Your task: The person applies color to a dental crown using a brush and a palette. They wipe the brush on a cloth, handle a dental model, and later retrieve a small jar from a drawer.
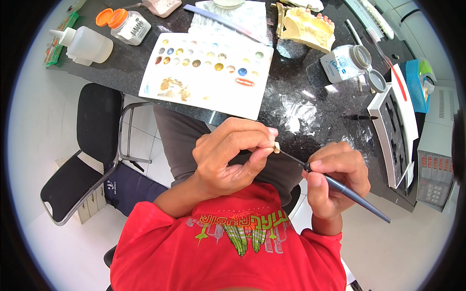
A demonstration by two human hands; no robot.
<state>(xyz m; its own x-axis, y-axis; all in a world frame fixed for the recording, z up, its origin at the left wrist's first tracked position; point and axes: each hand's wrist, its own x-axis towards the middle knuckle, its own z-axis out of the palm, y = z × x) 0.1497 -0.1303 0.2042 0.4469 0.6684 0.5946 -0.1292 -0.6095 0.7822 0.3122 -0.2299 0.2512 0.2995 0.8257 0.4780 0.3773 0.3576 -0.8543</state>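
Note:
Between the thumb and fingertips of my left hand (228, 153) is a small ivory-coloured tooth crown (276, 147), held above my lap just off the table's near edge. My right hand (340, 177) grips a fine brush (357, 196) with a tapered dark blue handle, much like a pen. Its thin dark front end reaches left, and the tip meets the crown or lies right beside it; the exact contact is too small to tell. Beyond my left hand lies a white mixing palette (218, 97) with rows of coloured paste spots and a brown smear.
On the black table (320, 111) stand an orange-capped jar (131, 28), a squeeze bottle (90, 46), an open white jar (345, 65) and a yellowish dental model (308, 29). A dark brush (360, 117) lies near a white-framed case (388, 131) at right. A black chair (99, 121) stands left.

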